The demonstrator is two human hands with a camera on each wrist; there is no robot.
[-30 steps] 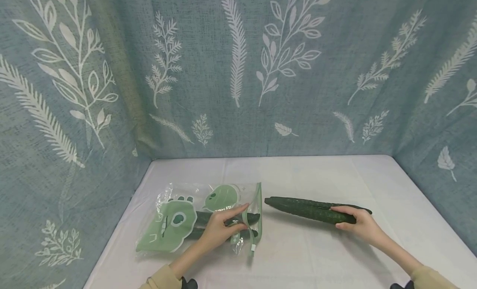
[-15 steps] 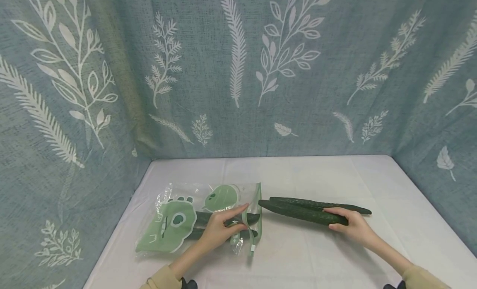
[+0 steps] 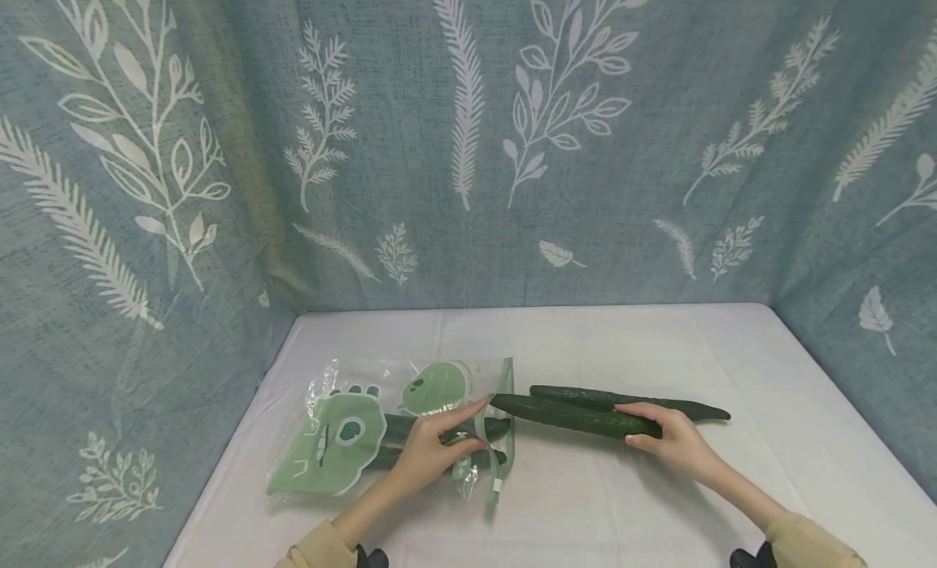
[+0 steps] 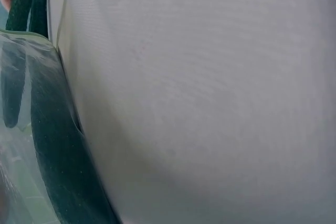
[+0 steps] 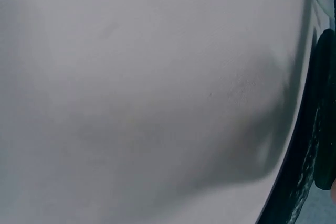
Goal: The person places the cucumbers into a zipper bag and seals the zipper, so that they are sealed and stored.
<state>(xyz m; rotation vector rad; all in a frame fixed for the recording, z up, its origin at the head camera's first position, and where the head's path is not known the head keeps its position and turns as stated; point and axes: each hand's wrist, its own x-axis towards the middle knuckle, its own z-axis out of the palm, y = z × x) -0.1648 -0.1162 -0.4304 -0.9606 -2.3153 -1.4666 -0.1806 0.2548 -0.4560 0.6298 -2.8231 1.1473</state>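
Note:
On the left of the head view lies a clear zip bag (image 3: 347,470) with green cartoon prints and several parts see-through. Inside it are two cucumbers (image 3: 398,427), their ends near the bag's mouth. My left hand (image 3: 432,442) grips the upper lip of that mouth, thumb and index finger spread along it. From the right, my right hand (image 3: 673,438) holds a cucumber (image 3: 564,415) by its near end. Its far tip reaches over the green bag edge, close to my left index fingertip. Another cucumber (image 3: 699,409) lies on the table just behind the held one.
A white cloth covers the table (image 3: 586,511). Blue-green curtains (image 3: 410,145) with white leaf patterns stand behind it and at both sides. The bag's white zip slider (image 3: 498,487) hangs at its front corner.
My right hand has slid the held cucumber leftward, away from alongside the other one, until its tip meets the bag's mouth. My left hand and the bag have stayed put.

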